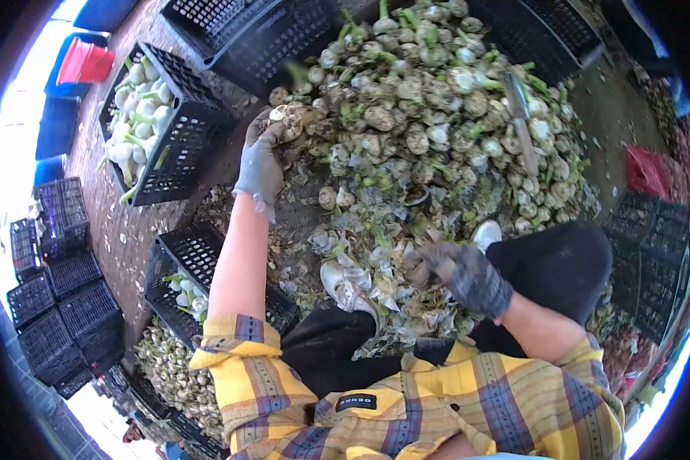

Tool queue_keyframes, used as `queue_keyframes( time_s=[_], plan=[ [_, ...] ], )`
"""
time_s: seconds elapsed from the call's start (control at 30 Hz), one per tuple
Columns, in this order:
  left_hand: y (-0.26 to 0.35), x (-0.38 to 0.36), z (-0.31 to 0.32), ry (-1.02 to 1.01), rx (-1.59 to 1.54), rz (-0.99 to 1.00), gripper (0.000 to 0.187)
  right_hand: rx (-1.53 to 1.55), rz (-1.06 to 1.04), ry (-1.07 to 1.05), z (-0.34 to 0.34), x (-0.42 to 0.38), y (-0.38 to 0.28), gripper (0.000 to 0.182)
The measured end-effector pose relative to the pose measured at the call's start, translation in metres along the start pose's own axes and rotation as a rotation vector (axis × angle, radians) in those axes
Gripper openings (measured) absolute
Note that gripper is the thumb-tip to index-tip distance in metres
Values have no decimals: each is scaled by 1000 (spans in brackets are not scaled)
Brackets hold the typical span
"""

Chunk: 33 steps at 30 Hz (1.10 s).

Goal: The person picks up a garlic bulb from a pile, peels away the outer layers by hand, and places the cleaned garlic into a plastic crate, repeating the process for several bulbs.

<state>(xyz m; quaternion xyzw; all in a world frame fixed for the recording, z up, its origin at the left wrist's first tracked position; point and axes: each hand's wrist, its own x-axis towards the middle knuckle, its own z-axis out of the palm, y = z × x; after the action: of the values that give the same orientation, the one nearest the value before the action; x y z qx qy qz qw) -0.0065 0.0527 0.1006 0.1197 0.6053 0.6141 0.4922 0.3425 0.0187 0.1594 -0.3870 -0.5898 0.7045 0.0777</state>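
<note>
My left hand (262, 157), in a pale grey glove, is stretched forward with its fingers closed round a dirt-stained bulb (290, 123), onion or garlic by its look, at the left edge of a heap. My right hand (471, 280), in a darker, soiled glove, is low over the peelings between my legs. Its fingers are bent together around something brownish, blurred against the litter. The big heap of unpeeled bulbs (414, 100) with green stems lies in front of me. On its right side rests a knife (521, 123). Loose skins (395, 222) cover the ground nearer to me.
A black crate (178, 157) of clean white bulbs stands at the left. A second black crate (203, 257), holding a few white bulbs, is beside my left arm. More crates (272, 50) border the heap. A red bucket (84, 61) and stacked crates (61, 307) are farther left.
</note>
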Motion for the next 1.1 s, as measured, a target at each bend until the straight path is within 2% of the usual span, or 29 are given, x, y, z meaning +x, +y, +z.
queue_keyframes(
  time_s=[0.1, 0.17, 0.23, 0.3, 0.33, 0.43, 0.47, 0.53, 0.6, 0.7, 0.77, 0.83, 0.93, 1.0, 1.1],
  plan=[
    [18, -51, 42, -251, -138, -109, 33, 470, -24, -137, -4, 9, 26, 32],
    [26, -89, 69, -382, -250, -202, 33, 458, 22, -51, -6, 2, -11, 35],
    [28, -132, 97, -387, -253, -230, 36, 618, 54, -46, -10, 5, -14, 37],
    [29, -190, 130, -330, -223, -248, 37, 943, 143, -78, -14, 9, -16, 35],
    [23, -200, 123, -451, -139, -234, 38, 938, 103, -63, -14, 8, -16, 31],
    [13, -232, 134, -340, 42, -117, 38, 815, 57, 46, -11, -13, -31, 30],
    [11, -241, 138, -310, 65, -127, 36, 771, 39, 29, -12, -7, -15, 31],
    [-14, -247, 135, -242, 215, 135, 38, 392, -60, 50, -15, 1, -7, 31],
    [-41, -245, 127, -173, 361, 395, 41, 342, -40, -1, -16, -14, -25, 33],
    [-55, -240, 118, -97, 283, 502, 40, 192, -308, -15, -13, -14, -13, 36],
    [-58, -241, 117, -74, 227, 515, 38, 299, -205, -52, -12, -17, -12, 37],
    [-48, -256, 132, -54, 237, 552, 36, 622, 16, -167, -15, -36, -40, 37],
    [-53, -258, 134, -91, 249, 612, 35, 192, -23, -113, -17, -30, -42, 33],
    [-56, -255, 135, -80, 268, 647, 34, 101, -206, -57, -13, -14, -21, 30],
    [-55, -257, 134, -51, 325, 646, 32, 125, -238, -28, -11, -14, -18, 29]
  ],
)
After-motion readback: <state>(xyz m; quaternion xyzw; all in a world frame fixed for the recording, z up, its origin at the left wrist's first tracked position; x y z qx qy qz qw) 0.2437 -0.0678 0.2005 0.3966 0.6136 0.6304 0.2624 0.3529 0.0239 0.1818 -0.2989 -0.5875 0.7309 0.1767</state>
